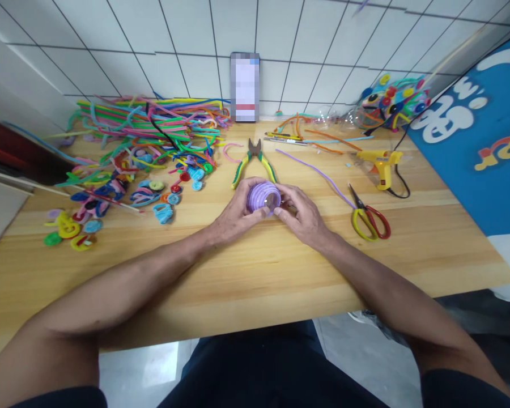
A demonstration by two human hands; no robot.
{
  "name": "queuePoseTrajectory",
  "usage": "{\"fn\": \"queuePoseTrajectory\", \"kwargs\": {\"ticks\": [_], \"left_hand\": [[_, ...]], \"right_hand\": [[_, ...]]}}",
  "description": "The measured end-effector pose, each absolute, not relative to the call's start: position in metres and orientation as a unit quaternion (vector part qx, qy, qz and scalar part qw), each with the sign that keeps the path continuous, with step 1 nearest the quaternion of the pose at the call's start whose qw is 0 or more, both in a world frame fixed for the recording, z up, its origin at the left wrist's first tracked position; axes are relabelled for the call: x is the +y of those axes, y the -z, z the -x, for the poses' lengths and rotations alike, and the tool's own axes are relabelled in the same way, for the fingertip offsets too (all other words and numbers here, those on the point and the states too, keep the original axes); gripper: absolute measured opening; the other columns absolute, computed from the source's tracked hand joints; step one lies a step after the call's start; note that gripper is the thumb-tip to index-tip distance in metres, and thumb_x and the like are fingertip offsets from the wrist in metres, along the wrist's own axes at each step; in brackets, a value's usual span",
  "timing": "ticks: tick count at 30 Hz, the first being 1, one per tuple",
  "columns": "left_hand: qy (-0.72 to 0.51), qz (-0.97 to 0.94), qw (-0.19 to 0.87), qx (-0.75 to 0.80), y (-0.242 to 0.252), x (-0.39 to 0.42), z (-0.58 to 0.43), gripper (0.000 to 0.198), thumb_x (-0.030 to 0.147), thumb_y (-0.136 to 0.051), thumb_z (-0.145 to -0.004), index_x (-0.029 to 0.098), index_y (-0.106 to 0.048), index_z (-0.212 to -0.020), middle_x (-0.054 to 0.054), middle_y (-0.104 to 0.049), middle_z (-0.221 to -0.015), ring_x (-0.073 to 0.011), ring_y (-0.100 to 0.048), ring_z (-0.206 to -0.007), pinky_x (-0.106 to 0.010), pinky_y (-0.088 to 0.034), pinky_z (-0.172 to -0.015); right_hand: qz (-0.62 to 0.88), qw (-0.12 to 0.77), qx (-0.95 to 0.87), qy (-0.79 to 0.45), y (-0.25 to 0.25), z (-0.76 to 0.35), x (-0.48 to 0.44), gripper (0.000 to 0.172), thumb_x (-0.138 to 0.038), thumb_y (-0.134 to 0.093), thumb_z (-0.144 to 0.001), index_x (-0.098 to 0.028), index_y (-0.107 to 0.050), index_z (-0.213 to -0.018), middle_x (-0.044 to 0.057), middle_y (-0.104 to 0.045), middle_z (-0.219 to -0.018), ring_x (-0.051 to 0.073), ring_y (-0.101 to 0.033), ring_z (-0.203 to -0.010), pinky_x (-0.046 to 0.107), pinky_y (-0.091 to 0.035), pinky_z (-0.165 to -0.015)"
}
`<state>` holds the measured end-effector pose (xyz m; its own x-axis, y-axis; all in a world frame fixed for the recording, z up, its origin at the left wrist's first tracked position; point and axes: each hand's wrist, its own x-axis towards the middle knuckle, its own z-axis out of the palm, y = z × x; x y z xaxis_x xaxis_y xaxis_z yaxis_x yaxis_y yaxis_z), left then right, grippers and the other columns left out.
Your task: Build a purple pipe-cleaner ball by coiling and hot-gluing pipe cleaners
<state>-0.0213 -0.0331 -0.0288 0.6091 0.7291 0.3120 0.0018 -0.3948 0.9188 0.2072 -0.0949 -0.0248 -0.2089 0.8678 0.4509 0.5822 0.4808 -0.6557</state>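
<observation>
A round object wrapped in purple pipe cleaner [260, 195], with a clear, see-through end facing me, is held over the middle of the table. My left hand [237, 214] wraps round its left side, the thumb on its lower edge. On the right side my right hand [301, 214] grips it, thumb and fingers at the rim. Just beyond both hands lie pliers with green and yellow handles [255, 161], jaws pointing away. A loose purple pipe cleaner [318, 173] stretches from behind my right hand toward the scissors [368, 218].
Pipe cleaners [144, 122] are heaped at the back left, with small coiled pieces [164, 212] in front. A phone [245, 88] leans on the tiled wall. At the right are a yellow glue gun [382, 167], its black cord and a clear bag of colourful pieces [393, 105].
</observation>
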Motion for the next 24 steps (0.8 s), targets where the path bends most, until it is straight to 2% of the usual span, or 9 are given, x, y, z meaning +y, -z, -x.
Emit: {"fn": "queuePoseTrajectory", "kwargs": {"ticks": [5, 10, 15, 19, 24], "left_hand": [[-0.379, -0.781, 0.440, 0.228, 0.031, -0.031, 0.022, 0.067, 0.053, -0.074, -0.100, 0.025, -0.044, -0.153, -0.016, -0.055, -0.154, -0.0313, -0.058, -0.143, -0.051, -0.050, -0.123], [-0.413, -0.808, 0.358, 0.220, 0.032, -0.030, 0.019, 0.063, 0.050, -0.076, -0.100, 0.027, -0.049, -0.151, -0.015, -0.058, -0.149, -0.0325, -0.056, -0.144, -0.053, -0.047, -0.125], [-0.430, -0.836, 0.263, 0.217, 0.037, -0.030, 0.019, 0.069, 0.056, -0.082, -0.095, 0.029, -0.051, -0.150, -0.014, -0.060, -0.144, -0.0342, -0.054, -0.142, -0.056, -0.047, -0.123], [-0.404, -0.848, 0.232, 0.252, 0.038, -0.030, 0.019, 0.081, 0.067, -0.085, -0.088, 0.029, -0.050, -0.151, -0.014, -0.058, -0.143, -0.0364, -0.051, -0.141, -0.060, -0.046, -0.123], [-0.415, -0.847, 0.219, 0.249, 0.040, -0.032, 0.017, 0.078, 0.068, -0.083, -0.090, 0.029, -0.051, -0.149, -0.013, -0.059, -0.141, -0.0352, -0.052, -0.139, -0.057, -0.048, -0.121]], "right_hand": [[0.476, 0.405, -0.762, -0.173, 0.022, -0.209, -0.095, 0.056, -0.035, -0.066, -0.104, -0.029, -0.056, -0.158, 0.015, -0.068, -0.152, 0.034, -0.069, -0.133, 0.056, -0.062, -0.110], [0.472, 0.412, -0.762, -0.165, 0.022, -0.211, -0.095, 0.052, -0.032, -0.065, -0.104, -0.029, -0.058, -0.155, 0.015, -0.068, -0.149, 0.033, -0.069, -0.132, 0.053, -0.066, -0.104], [0.463, 0.409, -0.773, -0.141, 0.021, -0.211, -0.095, 0.052, -0.028, -0.064, -0.102, -0.030, -0.060, -0.153, 0.014, -0.070, -0.147, 0.034, -0.068, -0.135, 0.057, -0.063, -0.110], [0.463, 0.403, -0.781, -0.113, 0.018, -0.211, -0.097, 0.050, -0.026, -0.063, -0.101, -0.032, -0.064, -0.150, 0.012, -0.070, -0.148, 0.033, -0.067, -0.138, 0.058, -0.060, -0.115], [0.435, 0.412, -0.797, -0.081, 0.014, -0.208, -0.102, 0.047, -0.023, -0.062, -0.104, -0.032, -0.068, -0.149, 0.012, -0.070, -0.149, 0.031, -0.069, -0.136, 0.056, -0.061, -0.115]]}}
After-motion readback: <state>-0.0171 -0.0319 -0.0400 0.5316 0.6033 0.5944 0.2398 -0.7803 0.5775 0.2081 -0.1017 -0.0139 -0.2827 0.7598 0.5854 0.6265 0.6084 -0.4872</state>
